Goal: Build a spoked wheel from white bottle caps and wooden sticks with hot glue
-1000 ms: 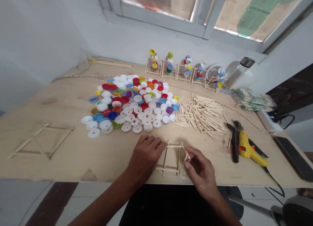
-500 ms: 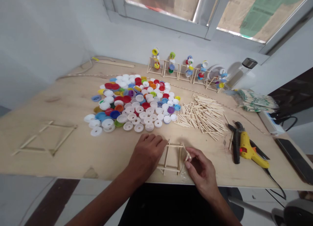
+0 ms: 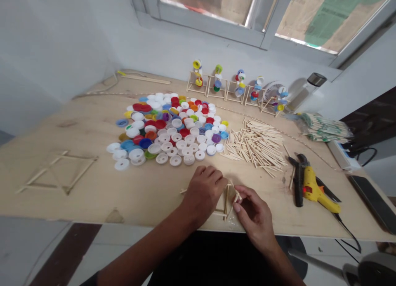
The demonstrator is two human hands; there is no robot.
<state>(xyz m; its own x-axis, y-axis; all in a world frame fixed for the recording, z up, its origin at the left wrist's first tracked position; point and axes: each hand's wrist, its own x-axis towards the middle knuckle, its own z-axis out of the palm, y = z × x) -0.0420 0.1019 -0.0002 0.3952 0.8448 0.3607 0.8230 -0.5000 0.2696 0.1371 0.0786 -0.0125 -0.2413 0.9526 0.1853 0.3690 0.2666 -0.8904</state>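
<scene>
Near the front edge of the table lies a small frame of thin wooden sticks [image 3: 227, 201], partly hidden under my left hand [image 3: 206, 195]. That hand reaches across it with curled fingers, its fingertips at the frame's upper right corner. On the right side, my right hand [image 3: 255, 212] pinches the frame's slanting stick end between thumb and fingers. A stick end pokes out left of my left hand. Another flat stick frame [image 3: 46, 185] rests at the table's left.
Beyond my hands spread a heap of coloured bottle caps [image 3: 171, 135] and a pile of loose sticks [image 3: 255, 148]. On the right are a yellow glue gun [image 3: 312, 187], black-handled cutters [image 3: 298, 181] and a phone [image 3: 374, 201]. Several cap-and-stick models [image 3: 239, 86] line the wall.
My left hand has shifted right across the stick frame, from its left side to its upper right corner, covering more of it. My right hand has stayed nearly still.
</scene>
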